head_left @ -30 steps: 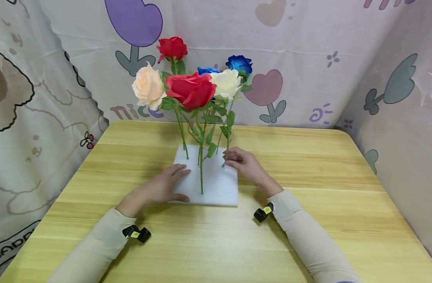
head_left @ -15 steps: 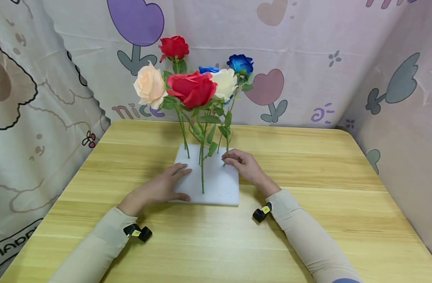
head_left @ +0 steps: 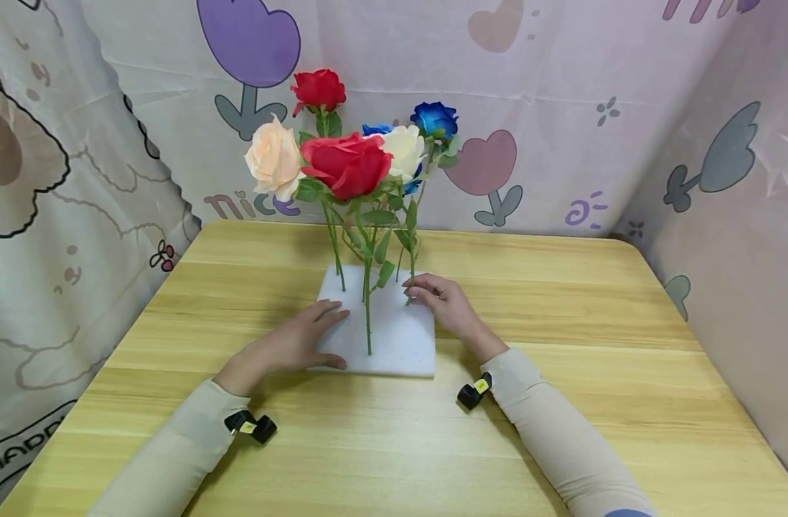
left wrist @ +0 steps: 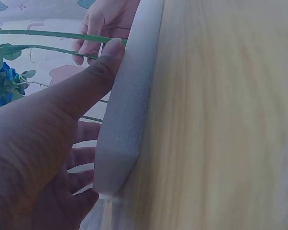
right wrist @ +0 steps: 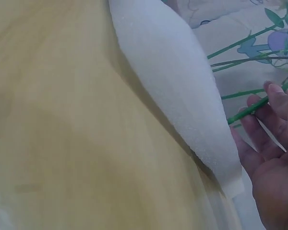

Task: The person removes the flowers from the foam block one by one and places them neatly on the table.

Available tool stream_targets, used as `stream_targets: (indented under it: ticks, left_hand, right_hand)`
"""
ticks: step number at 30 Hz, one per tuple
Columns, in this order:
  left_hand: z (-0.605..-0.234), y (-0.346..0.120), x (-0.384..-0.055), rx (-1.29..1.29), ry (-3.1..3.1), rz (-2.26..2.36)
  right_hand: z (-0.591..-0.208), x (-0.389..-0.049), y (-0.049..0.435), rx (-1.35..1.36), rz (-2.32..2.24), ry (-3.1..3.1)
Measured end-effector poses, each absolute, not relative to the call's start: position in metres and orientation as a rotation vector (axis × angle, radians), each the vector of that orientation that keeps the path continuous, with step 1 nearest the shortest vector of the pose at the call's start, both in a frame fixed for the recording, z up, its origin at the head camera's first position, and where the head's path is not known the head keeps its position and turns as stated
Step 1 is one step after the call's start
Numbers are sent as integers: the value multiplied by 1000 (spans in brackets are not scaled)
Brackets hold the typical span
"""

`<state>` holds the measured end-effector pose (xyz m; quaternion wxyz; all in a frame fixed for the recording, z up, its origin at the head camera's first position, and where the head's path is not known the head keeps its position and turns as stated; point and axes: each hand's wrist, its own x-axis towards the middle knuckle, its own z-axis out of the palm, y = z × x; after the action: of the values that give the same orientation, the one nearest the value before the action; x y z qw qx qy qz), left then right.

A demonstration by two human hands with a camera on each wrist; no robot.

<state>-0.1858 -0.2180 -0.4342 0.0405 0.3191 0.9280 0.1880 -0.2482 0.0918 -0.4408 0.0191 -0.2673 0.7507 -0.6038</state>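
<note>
A white foam board (head_left: 400,352) lies on the table, with several roses standing in it by their green stems. My right hand (head_left: 442,301) pinches a leafy stem (right wrist: 249,109) low down at the board's right side; it runs up toward the white rose (head_left: 403,152). My left hand (head_left: 303,337) rests spread on the board's left side, thumb (left wrist: 103,67) at the near edge and the other fingers further back. A large red rose (head_left: 346,166) rises in front. Behind stand a peach rose (head_left: 273,159), a smaller red rose (head_left: 319,90) and a blue rose (head_left: 435,119).
More blue petals (head_left: 377,130) show behind the white rose, partly hidden. The wooden table (head_left: 562,301) extends around the board. A printed curtain (head_left: 555,143) hangs behind and at both sides. Each wrist carries a small black camera (head_left: 474,391) over a beige sleeve.
The white rose and its leaves have shifted slightly left, showing more blue petals behind it. My right hand keeps its pinch on the stem. The left hand stays in place on the board.
</note>
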Motion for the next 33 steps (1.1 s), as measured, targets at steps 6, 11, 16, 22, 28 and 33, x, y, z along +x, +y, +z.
stream_targets:
  ticks: [6, 11, 16, 22, 28, 33]
  left_hand:
    - [-432, -218, -185, 940, 2834, 581]
    - [-431, -217, -185, 936, 2836, 566]
    - [-429, -215, -184, 941, 2834, 571]
    - [-428, -213, -183, 916, 2824, 561]
    - [-429, -213, -183, 904, 2826, 545]
    - [-432, -213, -184, 882, 2815, 540]
  right_hand:
    - [-442, -248, 90, -737, -2011, 2149]
    - [-443, -249, 90, -689, -2086, 2055]
    - [-442, -249, 91, -677, -2109, 2053]
    - [-441, -249, 91, -691, -2126, 2039]
    - [-442, -248, 90, -671, -2134, 2030]
    - [-442, -248, 90, -672, -2175, 1998]
